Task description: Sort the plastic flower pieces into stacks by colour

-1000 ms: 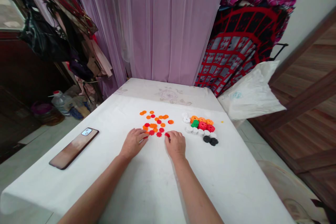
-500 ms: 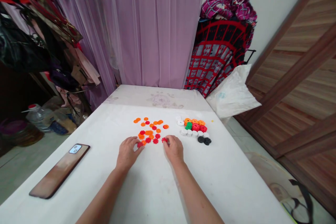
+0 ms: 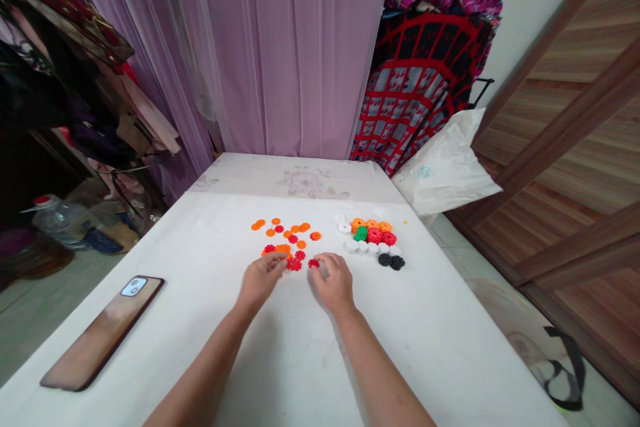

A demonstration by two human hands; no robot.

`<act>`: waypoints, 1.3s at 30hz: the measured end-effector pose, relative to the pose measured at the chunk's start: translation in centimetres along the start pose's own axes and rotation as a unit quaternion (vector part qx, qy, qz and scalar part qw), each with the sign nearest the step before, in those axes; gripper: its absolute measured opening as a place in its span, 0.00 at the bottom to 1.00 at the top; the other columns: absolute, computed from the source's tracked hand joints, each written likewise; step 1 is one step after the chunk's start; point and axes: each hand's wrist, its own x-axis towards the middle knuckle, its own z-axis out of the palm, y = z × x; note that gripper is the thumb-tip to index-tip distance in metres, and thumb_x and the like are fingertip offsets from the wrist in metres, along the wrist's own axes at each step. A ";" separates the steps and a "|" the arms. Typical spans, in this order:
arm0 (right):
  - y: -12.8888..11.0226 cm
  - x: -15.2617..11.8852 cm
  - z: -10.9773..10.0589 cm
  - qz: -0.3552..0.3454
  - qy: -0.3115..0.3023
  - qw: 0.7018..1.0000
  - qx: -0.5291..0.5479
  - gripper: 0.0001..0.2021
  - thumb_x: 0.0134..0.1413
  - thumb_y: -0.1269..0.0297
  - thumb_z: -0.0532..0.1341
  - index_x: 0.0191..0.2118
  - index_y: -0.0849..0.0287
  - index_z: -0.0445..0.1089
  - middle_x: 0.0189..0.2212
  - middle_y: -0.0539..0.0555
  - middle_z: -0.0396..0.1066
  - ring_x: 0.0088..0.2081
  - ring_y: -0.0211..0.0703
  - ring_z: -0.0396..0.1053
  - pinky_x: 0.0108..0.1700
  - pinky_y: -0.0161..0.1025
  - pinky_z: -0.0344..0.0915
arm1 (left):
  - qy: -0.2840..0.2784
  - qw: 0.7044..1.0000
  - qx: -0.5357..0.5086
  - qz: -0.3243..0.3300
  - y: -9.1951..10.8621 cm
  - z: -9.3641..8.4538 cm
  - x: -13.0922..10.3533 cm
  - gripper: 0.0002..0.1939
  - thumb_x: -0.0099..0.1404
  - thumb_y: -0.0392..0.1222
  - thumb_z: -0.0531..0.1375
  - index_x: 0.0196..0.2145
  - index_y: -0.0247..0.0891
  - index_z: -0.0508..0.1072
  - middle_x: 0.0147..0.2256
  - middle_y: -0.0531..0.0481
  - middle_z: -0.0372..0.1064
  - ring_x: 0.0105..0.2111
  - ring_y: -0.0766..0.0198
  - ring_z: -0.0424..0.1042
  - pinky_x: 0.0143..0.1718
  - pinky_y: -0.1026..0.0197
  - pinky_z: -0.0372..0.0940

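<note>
Loose flower-shaped plastic interlocking discs, orange (image 3: 301, 244) and red (image 3: 300, 255), lie scattered on the white-covered table (image 3: 310, 347) ahead of my hands. My left hand (image 3: 261, 279) is closed in a pinch beside the near red discs (image 3: 294, 265); its fingertips hide whatever is between them. With thumb and forefinger, my right hand (image 3: 335, 281) grips the edge of a single red interlocking disc (image 3: 313, 263) at the tabletop. Right of it stand grouped discs in orange (image 3: 371, 225), green (image 3: 361, 233), red (image 3: 374, 235), white (image 3: 369, 248) and black (image 3: 397, 263).
A phone (image 3: 105, 333) lies face down at the table's left. Beyond the far edge hangs a purple curtain (image 3: 290, 53). A white bag (image 3: 445, 167) leans by the far right corner, near a patterned red-and-black cloth (image 3: 400, 93). Bags and bottles stand at left.
My left hand has moved right, from a red disc at the pile's near left, and its fingers have drawn together. My right hand stays at its red disc. The view has shifted slightly.
</note>
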 end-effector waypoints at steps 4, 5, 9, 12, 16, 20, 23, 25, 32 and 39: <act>-0.6 -0.1 -0.3 -0.062 -0.006 0.998 0.010 0.19 0.52 0.64 0.62 0.51 0.57 0.71 0.45 0.58 0.73 0.48 0.48 0.68 0.53 0.46 0.65 | -0.040 0.997 -0.036 -0.059 1.4 1.7 0.9 0.14 0.53 0.52 0.61 0.32 0.39 0.72 0.21 0.55 0.72 0.19 0.67 0.69 0.21 0.66 0.61; -0.8 0.0 -0.4 -0.067 -0.013 0.998 0.006 0.20 0.52 0.64 0.62 0.52 0.57 0.71 0.46 0.58 0.73 0.48 0.48 0.67 0.53 0.46 0.65 | -0.045 0.996 -0.035 -0.062 1.6 1.9 1.0 0.13 0.53 0.51 0.61 0.30 0.39 0.71 0.21 0.55 0.71 0.19 0.67 0.68 0.21 0.66 0.61; -1.2 0.2 -0.5 -0.076 -0.042 0.996 -0.014 0.18 0.52 0.62 0.64 0.51 0.54 0.73 0.47 0.57 0.72 0.49 0.48 0.68 0.52 0.45 0.65 | -0.058 0.997 -0.030 -0.048 1.4 2.3 0.8 0.10 0.52 0.49 0.61 0.27 0.40 0.69 0.18 0.58 0.69 0.18 0.68 0.67 0.22 0.66 0.60; -1.3 0.4 -0.5 -0.080 -0.051 0.995 -0.010 0.15 0.54 0.62 0.64 0.48 0.54 0.75 0.46 0.56 0.73 0.48 0.47 0.69 0.51 0.44 0.66 | -0.065 0.996 -0.030 -0.045 0.8 2.6 0.8 0.10 0.52 0.49 0.60 0.28 0.41 0.68 0.17 0.59 0.68 0.18 0.68 0.66 0.22 0.66 0.59; -0.4 0.4 -0.3 -0.044 -0.023 0.999 -0.017 0.11 0.54 0.62 0.64 0.43 0.54 0.76 0.44 0.56 0.74 0.47 0.47 0.69 0.51 0.45 0.65 | -0.024 1.000 -0.013 0.000 0.0 1.5 1.3 0.13 0.54 0.54 0.60 0.29 0.41 0.69 0.21 0.56 0.71 0.21 0.66 0.69 0.25 0.64 0.63; 1.3 0.4 -0.4 0.014 0.010 0.999 -0.051 0.09 0.53 0.61 0.64 0.40 0.55 0.78 0.44 0.57 0.74 0.46 0.48 0.69 0.52 0.47 0.64 | 0.105 0.991 0.077 0.043 -1.1 -1.6 2.3 0.17 0.59 0.57 0.56 0.34 0.41 0.71 0.28 0.51 0.75 0.24 0.65 0.72 0.30 0.62 0.66; 1.5 0.3 -0.6 0.025 -0.028 0.996 -0.084 0.09 0.52 0.62 0.65 0.39 0.54 0.78 0.45 0.56 0.74 0.46 0.48 0.69 0.51 0.46 0.64 | 0.160 0.979 0.115 0.047 -2.4 -3.5 2.9 0.18 0.61 0.56 0.54 0.40 0.41 0.73 0.32 0.49 0.77 0.27 0.63 0.74 0.33 0.61 0.68; 1.2 0.4 -0.7 0.027 -0.054 0.993 -0.104 0.08 0.52 0.62 0.65 0.39 0.52 0.79 0.46 0.55 0.74 0.47 0.48 0.68 0.51 0.45 0.63 | 0.167 0.980 0.102 0.041 -3.0 -4.1 3.3 0.20 0.62 0.55 0.53 0.43 0.40 0.72 0.33 0.48 0.78 0.29 0.63 0.75 0.34 0.61 0.69; 0.4 0.6 -0.9 0.032 -0.088 0.986 -0.136 0.09 0.53 0.62 0.64 0.40 0.50 0.78 0.48 0.54 0.73 0.49 0.48 0.66 0.50 0.45 0.61 | 0.148 0.984 0.095 0.037 -3.3 -3.8 3.5 0.18 0.62 0.51 0.53 0.45 0.41 0.72 0.34 0.49 0.79 0.30 0.62 0.76 0.35 0.61 0.71; 0.4 0.5 -0.8 0.033 -0.096 0.986 -0.133 0.11 0.52 0.62 0.64 0.43 0.52 0.75 0.49 0.55 0.73 0.50 0.49 0.66 0.51 0.46 0.59 | 0.146 0.985 0.091 0.031 -3.3 -3.7 3.3 0.17 0.61 0.50 0.53 0.45 0.42 0.72 0.35 0.49 0.79 0.31 0.62 0.77 0.35 0.61 0.70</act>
